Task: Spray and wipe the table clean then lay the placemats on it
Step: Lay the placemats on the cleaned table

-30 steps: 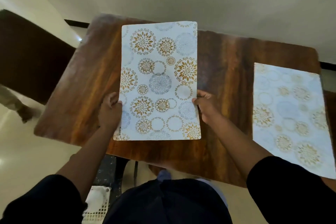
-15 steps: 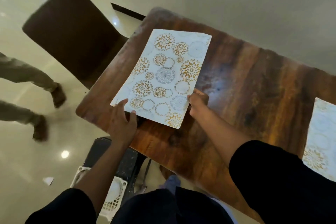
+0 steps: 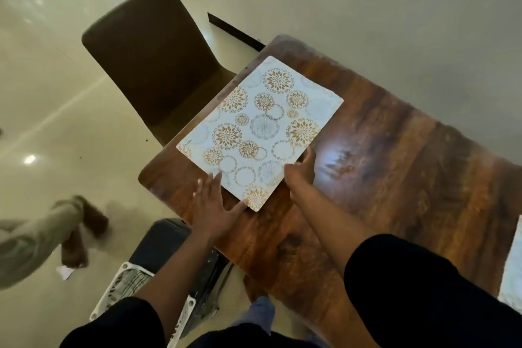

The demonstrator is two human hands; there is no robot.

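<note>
A white floral-patterned rectangular placemat (image 3: 262, 133) is lying on the brown wooden tabletop's (image 3: 395, 178) left end; a dark brown chair (image 3: 152, 59) is standing just left.
</note>
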